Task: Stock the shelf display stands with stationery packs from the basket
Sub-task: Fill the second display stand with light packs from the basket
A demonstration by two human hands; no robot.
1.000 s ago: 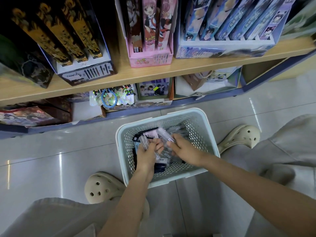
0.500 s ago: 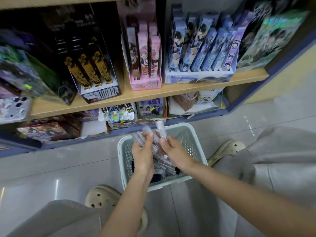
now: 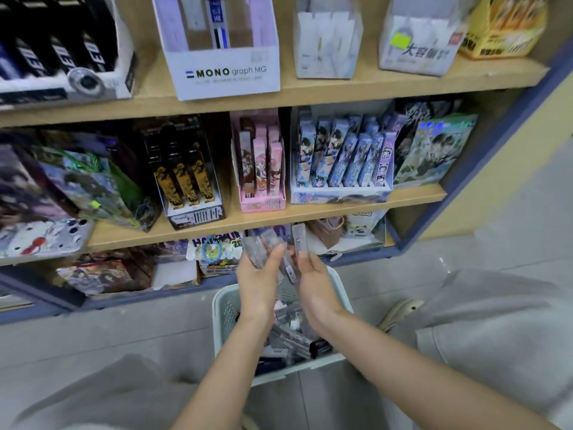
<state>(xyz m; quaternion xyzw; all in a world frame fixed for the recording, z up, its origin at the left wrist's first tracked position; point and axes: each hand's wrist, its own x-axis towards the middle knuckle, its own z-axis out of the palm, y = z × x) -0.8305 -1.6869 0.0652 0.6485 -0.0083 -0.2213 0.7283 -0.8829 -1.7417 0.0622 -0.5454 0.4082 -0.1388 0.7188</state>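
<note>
Nearest you, one basket (image 3: 224, 311) stands on the floor between your knees. The heap of packs (image 3: 291, 336) inside it is too jumbled to count, so I judge most of the stocking is ahead of you.

Just above its far rim are your two hands. Your left hand (image 3: 257, 280) has its fingers (image 3: 277, 252) curled round a small bundle of clear packs (image 3: 262, 243). There may be two or three, but blur hides the number. Your right hand (image 3: 316, 279) pinches a single pack (image 3: 299, 237) upright between thumb and fingers. These are lifted out, in front of the bottom shelf, and none is in a stand yet.

Beyond, three shelves show. The middle shelf (image 3: 310, 212) carries three stands:
- The black-and-gold stand (image 3: 186, 181) shows three packs.
- The pink stand (image 3: 262, 169) shows three.
- The blue stand (image 3: 341, 162) shows about six.

Farthest, the top shelf holds five stands. The MONO box (image 3: 223, 72) looks mostly empty and the white stand (image 3: 325, 45) beside it bare, so these seem the likeliest to need filling.
</note>
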